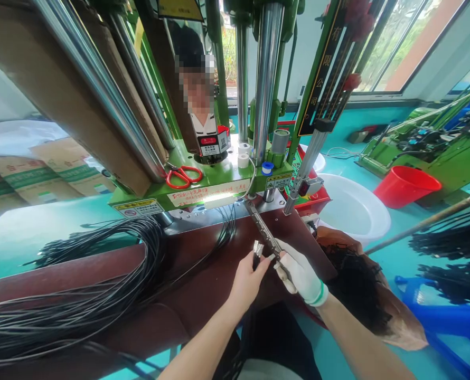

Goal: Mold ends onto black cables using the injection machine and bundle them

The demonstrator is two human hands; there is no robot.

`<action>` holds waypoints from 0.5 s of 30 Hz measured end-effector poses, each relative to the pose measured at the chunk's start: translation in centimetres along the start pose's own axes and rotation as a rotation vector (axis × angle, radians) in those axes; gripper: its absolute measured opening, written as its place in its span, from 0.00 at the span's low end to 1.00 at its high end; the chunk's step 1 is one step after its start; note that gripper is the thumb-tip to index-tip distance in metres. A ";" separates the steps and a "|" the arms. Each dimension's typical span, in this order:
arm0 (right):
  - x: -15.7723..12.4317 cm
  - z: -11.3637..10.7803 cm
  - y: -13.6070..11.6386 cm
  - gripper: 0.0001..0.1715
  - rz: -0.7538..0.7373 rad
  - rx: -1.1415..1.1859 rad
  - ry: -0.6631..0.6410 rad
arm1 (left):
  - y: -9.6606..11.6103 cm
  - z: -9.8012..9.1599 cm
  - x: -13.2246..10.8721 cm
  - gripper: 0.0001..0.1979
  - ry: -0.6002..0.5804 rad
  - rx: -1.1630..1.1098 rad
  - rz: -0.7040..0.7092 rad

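My left hand is bare and pinches the ends of a black cable with small metal terminals sticking up from my fingers. My right hand wears a white glove with a green band and grips a long slotted steel mould bar, which runs back toward the green moulding machine. The two hands are close together above a brown work surface. A loose coil of black cables lies on that surface to my left.
Red scissors rest on the machine bed between chrome columns. A person stands behind the machine. To the right are a white basin, a red bucket, a heap of black cables and a blue stool.
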State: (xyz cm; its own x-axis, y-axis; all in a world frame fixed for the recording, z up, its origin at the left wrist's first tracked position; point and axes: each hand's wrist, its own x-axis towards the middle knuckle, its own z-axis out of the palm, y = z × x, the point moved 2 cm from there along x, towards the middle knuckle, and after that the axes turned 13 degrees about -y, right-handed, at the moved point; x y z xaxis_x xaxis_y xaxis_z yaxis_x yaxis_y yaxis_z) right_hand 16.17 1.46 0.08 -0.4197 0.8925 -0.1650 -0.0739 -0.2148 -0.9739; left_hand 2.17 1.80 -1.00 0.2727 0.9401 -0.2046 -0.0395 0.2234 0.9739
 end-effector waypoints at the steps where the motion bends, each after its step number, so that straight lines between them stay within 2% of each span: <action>1: 0.0 0.0 0.0 0.30 -0.005 -0.008 -0.014 | 0.0 0.1 0.0 0.15 0.004 0.038 0.030; 6: 0.0 -0.1 -0.5 0.31 0.024 -0.032 -0.051 | 0.0 0.1 0.1 0.14 0.023 0.145 0.060; 10: 0.0 0.4 -0.5 0.33 0.035 -0.069 -0.034 | 0.9 0.1 -0.3 0.12 0.049 0.242 0.071; 15: 0.2 1.0 -0.2 0.38 -0.016 -0.117 -0.007 | 1.1 -0.2 -0.5 0.13 0.039 0.196 0.081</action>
State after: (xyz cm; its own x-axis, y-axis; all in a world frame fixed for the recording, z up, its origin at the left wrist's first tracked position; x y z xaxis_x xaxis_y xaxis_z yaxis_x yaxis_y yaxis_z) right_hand 15.20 1.29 0.43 -0.4259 0.8925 -0.1486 0.0257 -0.1523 -0.9880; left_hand 1.79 1.60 0.17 0.2388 0.9630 -0.1247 0.1285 0.0959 0.9871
